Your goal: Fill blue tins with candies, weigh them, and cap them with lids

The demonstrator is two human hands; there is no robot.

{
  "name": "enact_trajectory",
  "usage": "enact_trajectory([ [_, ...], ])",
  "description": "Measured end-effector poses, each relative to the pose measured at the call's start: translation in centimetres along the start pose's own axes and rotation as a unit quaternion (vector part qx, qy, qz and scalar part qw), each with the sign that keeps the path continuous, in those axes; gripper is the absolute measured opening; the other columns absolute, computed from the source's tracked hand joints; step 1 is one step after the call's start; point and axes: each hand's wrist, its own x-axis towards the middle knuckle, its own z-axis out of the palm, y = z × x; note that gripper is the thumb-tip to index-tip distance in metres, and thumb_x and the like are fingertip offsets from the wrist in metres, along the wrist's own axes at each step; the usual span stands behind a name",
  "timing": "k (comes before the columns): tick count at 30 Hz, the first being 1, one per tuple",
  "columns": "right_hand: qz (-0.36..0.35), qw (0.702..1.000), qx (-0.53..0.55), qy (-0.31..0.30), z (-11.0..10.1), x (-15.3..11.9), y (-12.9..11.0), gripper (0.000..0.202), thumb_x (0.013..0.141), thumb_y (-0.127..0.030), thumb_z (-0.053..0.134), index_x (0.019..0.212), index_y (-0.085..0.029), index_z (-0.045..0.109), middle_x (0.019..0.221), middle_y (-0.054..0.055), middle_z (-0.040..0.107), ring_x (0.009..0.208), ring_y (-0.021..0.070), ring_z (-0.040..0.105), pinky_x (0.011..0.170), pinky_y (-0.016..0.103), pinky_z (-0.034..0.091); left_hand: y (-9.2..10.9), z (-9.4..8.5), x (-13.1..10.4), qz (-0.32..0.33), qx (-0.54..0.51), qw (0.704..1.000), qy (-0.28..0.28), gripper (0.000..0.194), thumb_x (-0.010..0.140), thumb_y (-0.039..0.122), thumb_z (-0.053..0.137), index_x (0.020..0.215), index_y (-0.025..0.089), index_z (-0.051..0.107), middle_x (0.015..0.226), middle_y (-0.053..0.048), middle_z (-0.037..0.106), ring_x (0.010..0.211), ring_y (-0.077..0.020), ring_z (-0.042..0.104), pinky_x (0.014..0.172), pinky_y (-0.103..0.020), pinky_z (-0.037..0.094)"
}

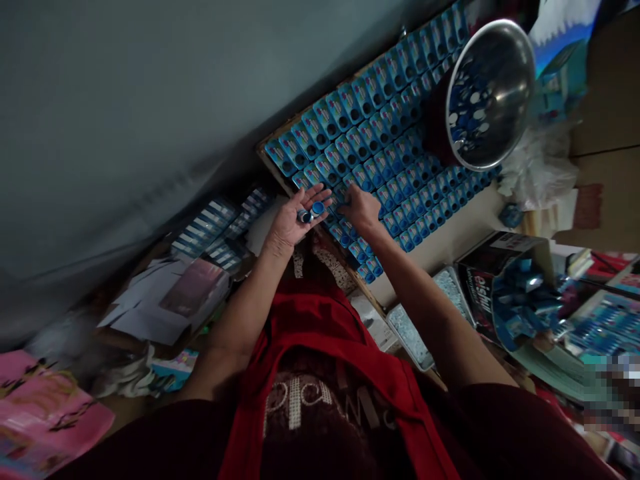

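My left hand [294, 223] is turned palm up, fingers spread a little. A few small round blue caps [317, 209] with light rims rest on its palm and fingers. Beside it, my right hand [361, 208] is closed in a pinch over the rows of blue packs. Whatever lies between its fingertips is hidden. The blue packs [358, 139] stand in slanting rows on a wooden-edged board. Many of them have a dark round opening at the lower end, while others nearer my hands show blue there.
A metal bowl [517, 60] holding blue and white round pieces stands on the far right of the board. Stacked blue-and-white packs [207, 227] lie at left. A black box [483, 287] of blue pieces and a tray [407, 333] of pale pieces sit at right.
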Motion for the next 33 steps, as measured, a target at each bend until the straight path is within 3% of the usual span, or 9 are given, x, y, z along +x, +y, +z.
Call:
enact_trajectory([
  [4, -0.006, 1.000, -0.019, -0.021, -1.7, 0.0, -1.2, 0.034, 0.087, -0.017, 0.097, 0.117, -0.026, 0.082, 0.128, 0.014, 0.090, 0.116, 0.0358, 0.084, 0.090, 0.039, 0.056, -0.5, -0.2, -0.5, 0.006, 0.008, 1.000, 0.011, 0.042, 0.125, 0.043, 0.055, 0.152, 0.021, 0.079, 0.150, -0.015, 0.086, 0.133, -0.0260, 0.087, 0.118, -0.040, 0.067],
  [7, -0.045, 0.999, -0.002, -0.008, -2.1, -1.8, -1.3, 0.021, 0.096, -0.019, 0.091, 0.114, -0.026, 0.084, 0.126, 0.012, 0.090, 0.117, 0.0326, 0.083, 0.091, 0.035, 0.055, -0.7, -0.2, -0.7, 0.002, 0.018, 0.999, 0.028, 0.043, 0.125, 0.042, 0.057, 0.156, 0.021, 0.077, 0.145, -0.015, 0.088, 0.121, -0.0235, 0.089, 0.111, -0.037, 0.068],
  [10, -0.126, 0.988, 0.071, 0.054, -0.7, -4.3, -1.0, 0.020, 0.113, -0.027, 0.071, 0.126, -0.024, 0.086, 0.128, 0.011, 0.088, 0.117, 0.0281, 0.081, 0.095, 0.034, 0.056, -0.9, -0.6, -0.5, -0.010, 0.031, 0.999, 0.016, 0.044, 0.125, 0.039, 0.055, 0.157, 0.018, 0.076, 0.143, -0.014, 0.088, 0.116, -0.0226, 0.088, 0.110, -0.037, 0.069],
  [14, -0.226, 0.951, 0.197, 0.074, 2.3, -5.7, -0.9, 0.028, 0.112, -0.023, 0.066, 0.124, -0.024, 0.091, 0.127, 0.012, 0.086, 0.113, 0.0266, 0.080, 0.097, 0.034, 0.059, -1.2, -1.1, 0.1, -0.013, 0.030, 0.999, 0.013, 0.045, 0.127, 0.038, 0.049, 0.150, 0.014, 0.079, 0.138, -0.013, 0.090, 0.108, -0.0208, 0.087, 0.099, -0.033, 0.069],
  [20, -0.170, 0.914, 0.361, 0.066, 4.4, -4.2, -0.8, 0.032, 0.087, -0.011, 0.070, 0.110, -0.022, 0.090, 0.102, 0.003, 0.087, 0.089, 0.0203, 0.076, 0.087, 0.031, 0.060, -1.3, -0.3, 0.4, -0.023, 0.016, 1.000, 0.010, 0.043, 0.127, 0.037, 0.047, 0.144, 0.015, 0.080, 0.130, -0.014, 0.091, 0.112, -0.0249, 0.089, 0.096, -0.034, 0.071],
  [23, -0.116, 0.900, 0.409, 0.096, 4.3, -4.0, 0.0, 0.032, 0.089, -0.018, 0.070, 0.114, -0.020, 0.091, 0.091, 0.001, 0.082, 0.078, 0.0188, 0.070, 0.078, 0.030, 0.057, -0.6, -0.3, 0.1, -0.015, 0.009, 1.000, 0.020, 0.034, 0.124, 0.036, 0.057, 0.137, 0.016, 0.081, 0.129, -0.014, 0.091, 0.113, -0.0246, 0.089, 0.106, -0.039, 0.071],
  [25, -0.074, 0.922, 0.360, 0.125, 4.2, -4.2, 0.5, 0.026, 0.092, -0.022, 0.073, 0.110, -0.021, 0.091, 0.094, 0.003, 0.083, 0.084, 0.0211, 0.073, 0.085, 0.033, 0.059, 0.1, -0.7, -0.4, 0.007, 0.003, 1.000, 0.027, 0.030, 0.123, 0.035, 0.059, 0.132, 0.017, 0.082, 0.129, -0.014, 0.091, 0.114, -0.0239, 0.089, 0.110, -0.040, 0.070],
  [28, -0.048, 0.972, 0.215, 0.082, 4.2, -4.7, 0.4, 0.019, 0.094, -0.019, 0.074, 0.103, -0.022, 0.090, 0.105, 0.007, 0.086, 0.100, 0.0246, 0.079, 0.098, 0.036, 0.061, 1.2, -1.5, -1.1, 0.039, -0.002, 0.998, 0.044, 0.035, 0.125, 0.032, 0.052, 0.126, 0.018, 0.083, 0.129, -0.012, 0.091, 0.113, -0.0227, 0.088, 0.110, -0.040, 0.069],
  [33, -0.032, 0.994, 0.103, 0.015, 3.5, -4.6, -1.5, 0.020, 0.102, -0.021, 0.070, 0.117, -0.021, 0.084, 0.128, 0.013, 0.087, 0.119, 0.0320, 0.081, 0.094, 0.039, 0.058, 1.9, -1.7, -1.4, 0.042, 0.002, 0.998, 0.049, 0.039, 0.127, 0.034, 0.048, 0.125, 0.020, 0.084, 0.128, -0.011, 0.090, 0.115, -0.0237, 0.088, 0.113, -0.042, 0.067],
])
